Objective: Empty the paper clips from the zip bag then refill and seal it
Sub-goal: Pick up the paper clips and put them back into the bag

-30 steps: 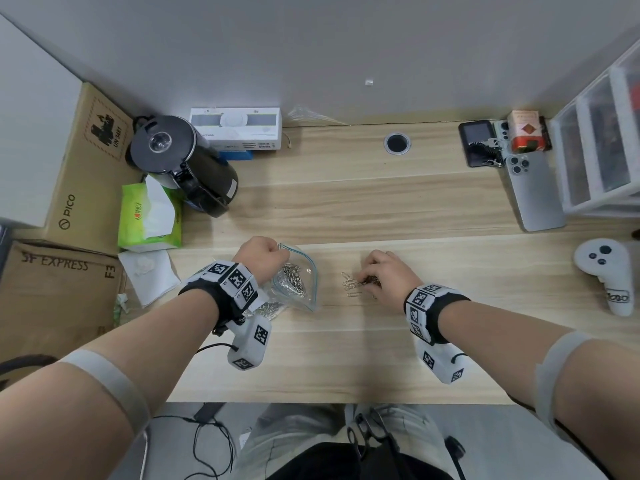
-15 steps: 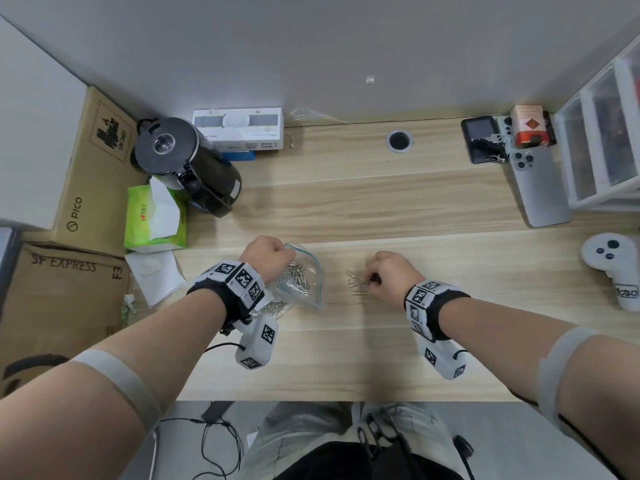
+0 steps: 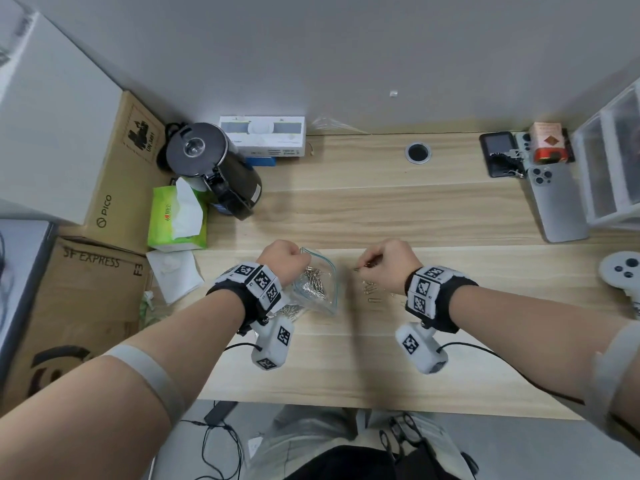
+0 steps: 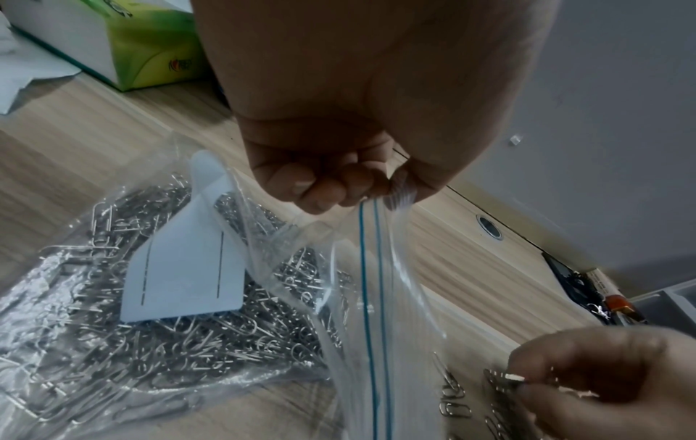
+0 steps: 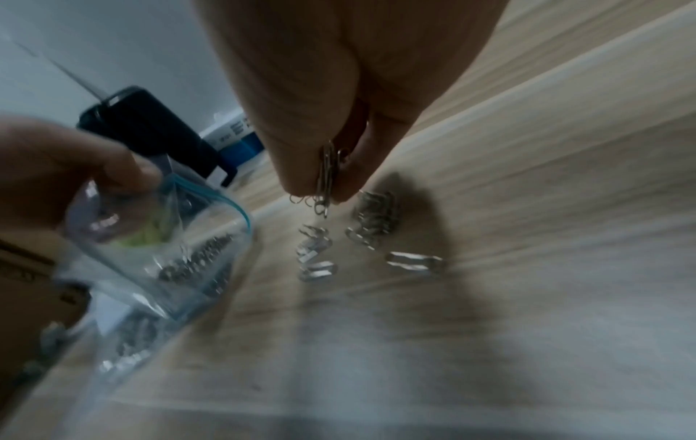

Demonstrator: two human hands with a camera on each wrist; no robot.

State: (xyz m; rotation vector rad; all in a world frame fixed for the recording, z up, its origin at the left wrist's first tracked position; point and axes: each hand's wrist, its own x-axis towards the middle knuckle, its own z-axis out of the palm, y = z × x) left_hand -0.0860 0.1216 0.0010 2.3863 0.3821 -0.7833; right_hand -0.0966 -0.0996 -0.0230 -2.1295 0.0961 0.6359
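Note:
A clear zip bag [image 3: 317,289] with a blue seal line lies on the wooden desk, holding many silver paper clips and a white card [image 4: 184,268]. My left hand [image 3: 285,259] pinches the bag's rim [image 4: 371,208] and holds the mouth up, open toward the right. My right hand [image 3: 388,261] is lifted off the desk, pinching a small bunch of paper clips [image 5: 327,175] between thumb and fingers. Several loose clips [image 3: 371,292] lie on the desk below it, right of the bag; the right wrist view shows these loose clips [image 5: 361,244] blurred.
A black kettle [image 3: 211,168], green tissue box [image 3: 176,216] and white box [image 3: 263,135] stand at the back left. A phone [image 3: 557,202], small devices and plastic drawers [image 3: 613,168] sit at the back right. A white controller [image 3: 623,275] lies at the right edge.
My right hand has risen from the loose clips with a bunch pinched in its fingers. The left hand keeps holding the bag's mouth up.

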